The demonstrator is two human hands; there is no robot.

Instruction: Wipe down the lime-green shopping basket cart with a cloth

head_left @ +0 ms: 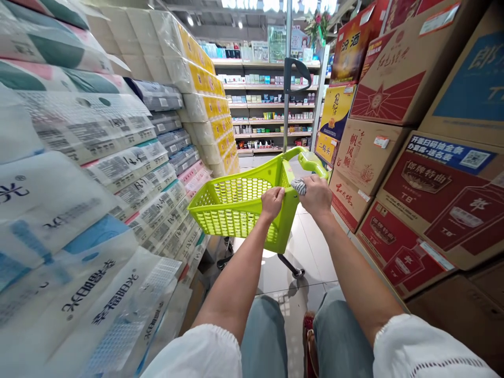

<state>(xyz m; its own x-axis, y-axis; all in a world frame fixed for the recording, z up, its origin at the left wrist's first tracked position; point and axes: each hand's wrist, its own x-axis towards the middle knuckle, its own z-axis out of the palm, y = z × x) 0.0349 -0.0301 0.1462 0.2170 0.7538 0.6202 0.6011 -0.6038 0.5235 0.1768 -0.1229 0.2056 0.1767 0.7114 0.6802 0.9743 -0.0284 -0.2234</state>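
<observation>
A lime-green plastic shopping cart (232, 214) with perforated basket walls stands in front of me, turned at an angle in the aisle. My left hand (272, 202) is closed over the basket's near rim, thumb on top. Bunched in my right hand (317, 195) is a grey-and-white striped cloth (299, 186), which lies against the cart's upper edge beside the green handle (313, 163). The fingers of my right hand are curled and partly hidden. Inside the basket, the part I see shows only the green plastic.
Wrapped tissue packs (129, 173) are stacked high on the left, with yellow-sided packs (208, 94) beyond. Liquor cartons (378, 157) line the right side. A metal pole with a dark loop handle (293, 76) rises behind the cart. Stocked shelves (271, 105) stand farther back.
</observation>
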